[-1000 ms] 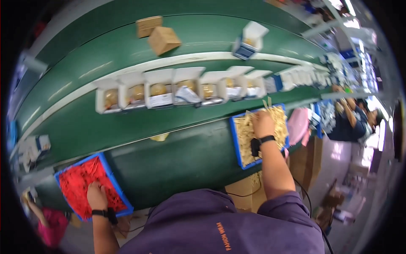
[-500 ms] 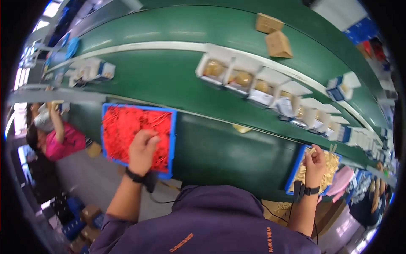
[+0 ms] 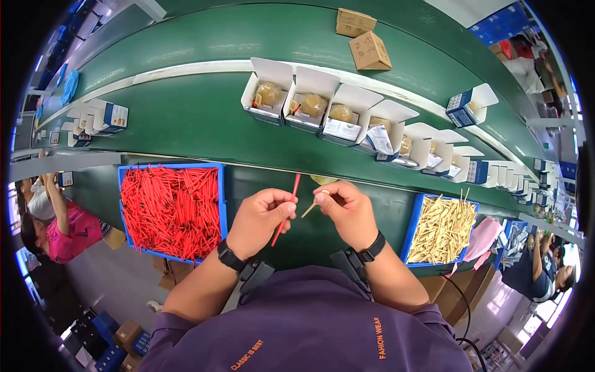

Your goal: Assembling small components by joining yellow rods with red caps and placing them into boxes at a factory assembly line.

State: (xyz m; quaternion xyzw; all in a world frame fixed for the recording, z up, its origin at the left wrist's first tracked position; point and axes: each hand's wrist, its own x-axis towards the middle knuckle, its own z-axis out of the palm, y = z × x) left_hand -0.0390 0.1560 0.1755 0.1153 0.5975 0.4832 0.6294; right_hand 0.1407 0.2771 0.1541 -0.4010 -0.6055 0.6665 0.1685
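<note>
Left hand [image 3: 257,220]: grip holding red stick [image 3: 278,234] | right hand [image 3: 349,214]: grip pinching tan stick [image 3: 308,210], both frame centre | blue tray [image 3: 222,198], red heap [image 3: 173,211], left | second tray [image 3: 413,226], tan heap [image 3: 442,229], right

one held red stick [image 3: 297,185], one held pale stick [image 3: 308,210], two stick-filled blue trays [image 3: 222,192], two black wristbands [image 3: 230,255]

Beside the right hand [image 3: 351,214] worktop [image 3: 392,211] lies free (open boxes [image 3: 356,97] obstruct beyond).

Slim stick [image 3: 296,186]: red, bright red!
Short piece [image 3: 310,209]: pale tan
Tray rims [image 3: 224,204]: blue, both!
Worktop [image 3: 390,208]: deep green
Shirt [image 3: 297,322]: purple, orange-lettered
</note>
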